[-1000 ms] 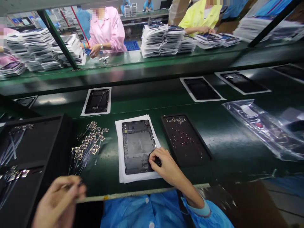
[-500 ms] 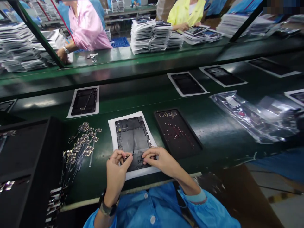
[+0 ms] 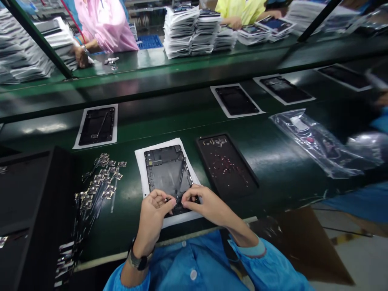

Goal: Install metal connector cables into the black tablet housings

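A black tablet back shell (image 3: 163, 173) lies open side up on white paper sheets (image 3: 140, 169) in front of me. My left hand (image 3: 159, 206) is closed in a pinch over the shell's lower part. From its fingertips a dark flat ribbon cable (image 3: 181, 178) slants up and right across the shell. My right hand (image 3: 203, 202) is also pinched, close to the left fingertips at the lower right of the shell. What sits in its fingers is too small to make out.
Small circuit boards with ribbon cables (image 3: 104, 178) lie in a pile at left, beside a black box (image 3: 45, 190). At right are a black tray (image 3: 224, 169) of small wired parts and a clear plastic bag (image 3: 315, 141). More shells (image 3: 98, 125) lie beyond; co-workers sit across.
The ribbon cable has swung to the right and now slants over the shell. My left hand has moved right, closer to my right hand. The view has shifted slightly.
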Motion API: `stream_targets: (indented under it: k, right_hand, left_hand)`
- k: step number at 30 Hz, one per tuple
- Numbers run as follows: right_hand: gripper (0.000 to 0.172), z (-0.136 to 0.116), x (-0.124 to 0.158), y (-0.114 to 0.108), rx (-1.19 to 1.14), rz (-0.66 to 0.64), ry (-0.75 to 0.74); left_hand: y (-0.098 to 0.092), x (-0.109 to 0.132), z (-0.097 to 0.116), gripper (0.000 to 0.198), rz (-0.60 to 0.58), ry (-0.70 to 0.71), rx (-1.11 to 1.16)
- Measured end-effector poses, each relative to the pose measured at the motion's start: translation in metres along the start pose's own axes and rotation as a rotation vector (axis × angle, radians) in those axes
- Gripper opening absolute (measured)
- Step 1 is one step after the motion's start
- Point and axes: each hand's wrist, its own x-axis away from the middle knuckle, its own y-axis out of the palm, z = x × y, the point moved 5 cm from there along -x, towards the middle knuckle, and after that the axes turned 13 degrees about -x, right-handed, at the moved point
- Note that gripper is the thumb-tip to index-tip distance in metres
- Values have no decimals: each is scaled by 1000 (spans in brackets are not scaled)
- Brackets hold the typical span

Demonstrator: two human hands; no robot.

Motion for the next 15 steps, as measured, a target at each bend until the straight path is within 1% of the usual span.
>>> stream_targets:
  k: [8, 12, 15]
  right_hand:
    - [9, -1, 2, -2, -5, 15, -21]
    - [9, 0, 1, -3, -25, 13, -22]
    - [9, -1, 1, -4, -29, 16, -34]
  left_hand:
    - [11, -4, -3, 29, -19, -5, 9]
    - [13, -4, -3, 27, -31, -40, -18]
    - [14, -3, -2, 26, -28, -41, -43]
